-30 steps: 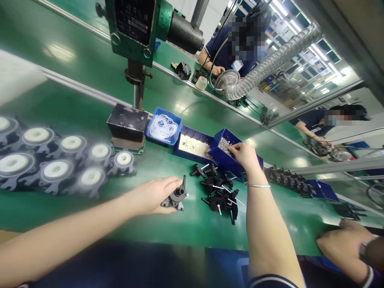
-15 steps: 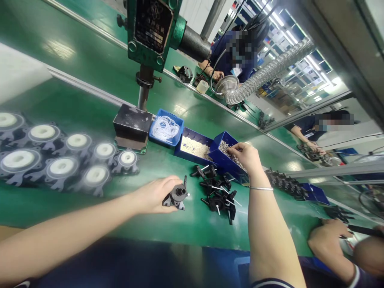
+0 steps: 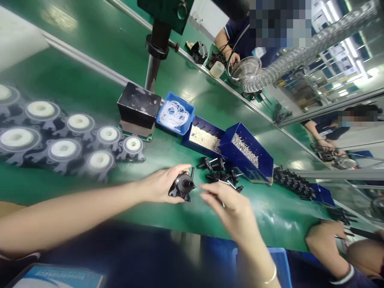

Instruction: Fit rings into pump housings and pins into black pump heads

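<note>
My left hand (image 3: 163, 186) is closed around a black plastic housing with two spouts (image 3: 183, 185), held above the green bench. Just right of the housing is my right hand (image 3: 229, 202), thumb and fingers pinched and apart from it. Whatever lies between those fingertips is too small to make out. Behind my right hand lies a loose group of similar black parts (image 3: 220, 176), some with thin white pins. A dark blue bin of small metal screws or pins (image 3: 247, 150) stands tilted beyond them.
A blue bin of pale small pieces (image 3: 204, 138) and a blue tray of white rings (image 3: 174, 116) stand by a press's black block (image 3: 139, 105). Black parts with white discs (image 3: 64, 148) line the left. Co-workers sit across the bench; another person's hand (image 3: 325, 242) is at right.
My right hand has left the metal-piece bin and come down and left, close beside the housing. My left hand still holds the housing, its spout now turned more to the right. The view has shifted.
</note>
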The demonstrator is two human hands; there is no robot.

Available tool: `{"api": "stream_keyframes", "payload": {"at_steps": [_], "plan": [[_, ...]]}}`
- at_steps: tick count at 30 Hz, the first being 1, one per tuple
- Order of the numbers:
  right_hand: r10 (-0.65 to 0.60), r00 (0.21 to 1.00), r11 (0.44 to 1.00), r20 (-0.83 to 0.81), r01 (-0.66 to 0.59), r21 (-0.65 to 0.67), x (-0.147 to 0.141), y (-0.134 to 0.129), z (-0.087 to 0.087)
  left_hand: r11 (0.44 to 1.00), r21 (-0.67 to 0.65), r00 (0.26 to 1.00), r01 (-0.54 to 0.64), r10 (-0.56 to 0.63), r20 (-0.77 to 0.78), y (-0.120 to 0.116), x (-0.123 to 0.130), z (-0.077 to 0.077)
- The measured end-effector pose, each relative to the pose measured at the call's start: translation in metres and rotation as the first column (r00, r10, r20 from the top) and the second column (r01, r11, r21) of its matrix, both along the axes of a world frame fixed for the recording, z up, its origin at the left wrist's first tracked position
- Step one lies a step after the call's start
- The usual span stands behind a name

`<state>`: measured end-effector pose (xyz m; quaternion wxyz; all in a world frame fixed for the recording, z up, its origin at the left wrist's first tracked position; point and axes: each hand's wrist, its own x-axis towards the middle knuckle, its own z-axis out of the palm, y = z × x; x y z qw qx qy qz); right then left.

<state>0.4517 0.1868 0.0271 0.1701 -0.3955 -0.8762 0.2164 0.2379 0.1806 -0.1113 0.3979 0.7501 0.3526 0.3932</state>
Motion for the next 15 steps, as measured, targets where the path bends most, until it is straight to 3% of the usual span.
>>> {"api": "stream_keyframes", "payload": {"at_steps": [3,6,15], "plan": [[0.023,1.000,1.000,0.009,-0.023,-0.009,-0.013,-0.026,-0.030,1.000,-0.004,1.000,0.001,-0.001,-0.005,0.000,0.001,-0.001],[0.015,1.000,0.999,0.001,-0.015,0.047,-0.017,-0.030,-0.047,1.000,-0.002,1.000,-0.002,0.002,-0.006,0.000,0.001,-0.002],[0.036,0.997,0.997,0.069,-0.041,0.062,-0.021,-0.030,-0.045,1.000,0.022,1.000,-0.006,0.007,-0.022,0.001,0.002,-0.003]]}}
